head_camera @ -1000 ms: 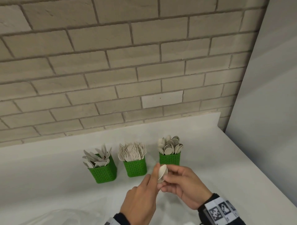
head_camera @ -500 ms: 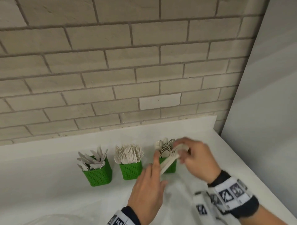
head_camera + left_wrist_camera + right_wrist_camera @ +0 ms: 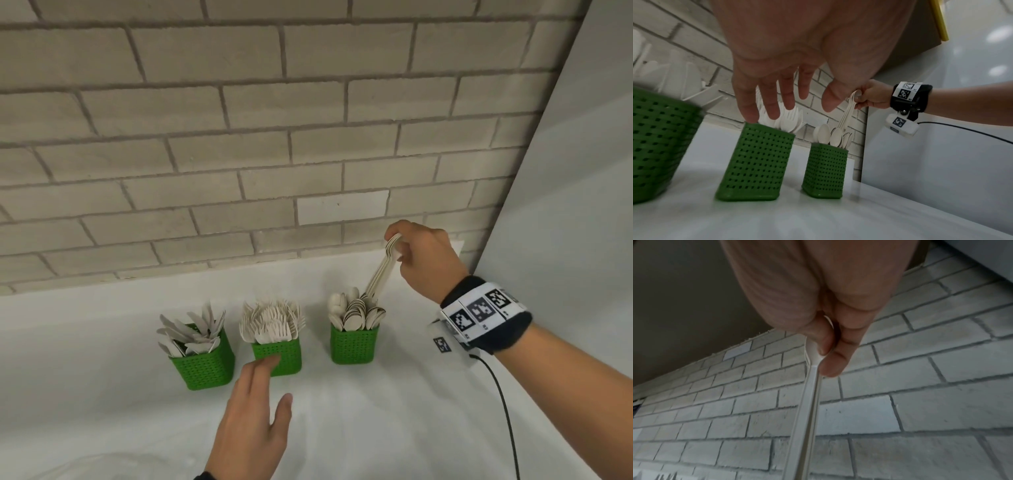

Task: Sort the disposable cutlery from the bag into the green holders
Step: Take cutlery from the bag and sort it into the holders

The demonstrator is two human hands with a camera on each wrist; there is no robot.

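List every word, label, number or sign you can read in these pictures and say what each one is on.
No readable words or numbers.
Right wrist band: black-and-white square code markers only; small print beside them in the left wrist view is too blurred to read.
White camera module under that wrist: one more code marker, with an unreadable label below it.
Green holders, cutlery, brick wall: no text.

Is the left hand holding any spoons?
No, the left hand is spread open and holds nothing; the stack of spoons is pinched in the right hand.

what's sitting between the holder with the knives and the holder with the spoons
The green holder of forks stands between the knife holder and the spoon holder, all three in one row in the head view, with the left hand in front.
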